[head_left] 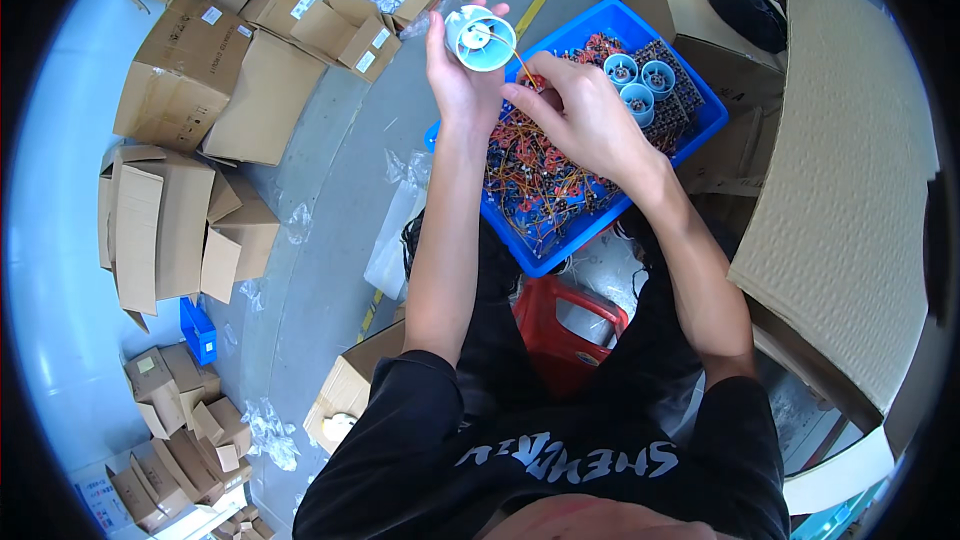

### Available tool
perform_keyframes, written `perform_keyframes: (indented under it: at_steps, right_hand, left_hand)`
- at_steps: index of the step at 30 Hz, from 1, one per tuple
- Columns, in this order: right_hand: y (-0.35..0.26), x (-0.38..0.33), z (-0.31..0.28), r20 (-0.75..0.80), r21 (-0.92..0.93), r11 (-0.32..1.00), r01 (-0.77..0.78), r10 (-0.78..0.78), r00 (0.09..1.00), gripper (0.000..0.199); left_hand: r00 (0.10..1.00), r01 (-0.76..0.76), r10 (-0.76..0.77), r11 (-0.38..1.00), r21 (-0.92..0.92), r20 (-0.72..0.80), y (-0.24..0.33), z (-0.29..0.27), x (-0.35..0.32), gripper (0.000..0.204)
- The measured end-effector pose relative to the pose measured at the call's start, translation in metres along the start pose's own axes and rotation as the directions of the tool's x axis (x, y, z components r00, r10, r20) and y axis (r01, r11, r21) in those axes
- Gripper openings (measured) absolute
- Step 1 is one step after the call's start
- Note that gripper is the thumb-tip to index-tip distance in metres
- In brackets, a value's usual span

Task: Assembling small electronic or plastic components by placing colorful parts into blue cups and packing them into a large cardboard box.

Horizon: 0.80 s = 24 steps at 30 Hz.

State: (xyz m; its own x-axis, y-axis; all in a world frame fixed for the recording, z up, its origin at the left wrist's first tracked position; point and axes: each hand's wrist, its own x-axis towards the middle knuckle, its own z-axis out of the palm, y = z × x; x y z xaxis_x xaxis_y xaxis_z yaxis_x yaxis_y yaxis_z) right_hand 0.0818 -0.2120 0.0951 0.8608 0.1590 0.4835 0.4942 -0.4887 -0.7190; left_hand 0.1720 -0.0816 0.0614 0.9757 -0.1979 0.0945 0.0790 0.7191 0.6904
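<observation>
My left hand [462,90], palm up, is closed round a light-blue cylindrical housing [499,57] whose round open end shows a white hub inside. A thin orange wire [521,64] runs out of this housing to my right hand [595,120], where thumb and forefinger pinch it. Beneath my right hand is a blue plastic bin [541,263] filled with a tangle of small parts with red pieces and orange wires [545,180]. Three similar light-blue housings [637,98] stand at the bin's right side, on dark gridded blocks [680,80].
A red plastic stool [535,325] is between my legs under the bin. Large cardboard flaps [840,180] rise close on the right, with a black case [745,8] on a box. Cardboard boxes [180,65] line the left, and plastic scraps [270,435] lie on the grey floor.
</observation>
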Motion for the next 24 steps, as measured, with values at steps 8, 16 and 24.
perform_keyframes:
  at_steps: [8, 16, 24]
  right_hand:
    - [0.006, 0.001, -0.001, -0.025, -0.011, 1.0, 0.004, -0.004, 1.0, 0.026]
    - [0.012, 0.005, -0.007, 0.042, 0.014, 0.982, -0.186, 0.186, 0.982, 0.027]
    - [0.023, 0.005, 0.007, -0.088, 0.043, 0.988, -0.149, 0.152, 0.984, 0.026]
  left_hand:
    - [0.988, 0.092, -0.094, 0.995, 0.021, 0.119, -0.005, 0.015, -0.012, 0.054]
    - [0.967, 0.165, -0.14, 0.981, -0.105, 0.212, -0.007, 0.004, -0.007, 0.049]
    - [0.987, 0.146, -0.15, 0.987, 0.072, 0.056, -0.013, -0.003, -0.004, 0.046]
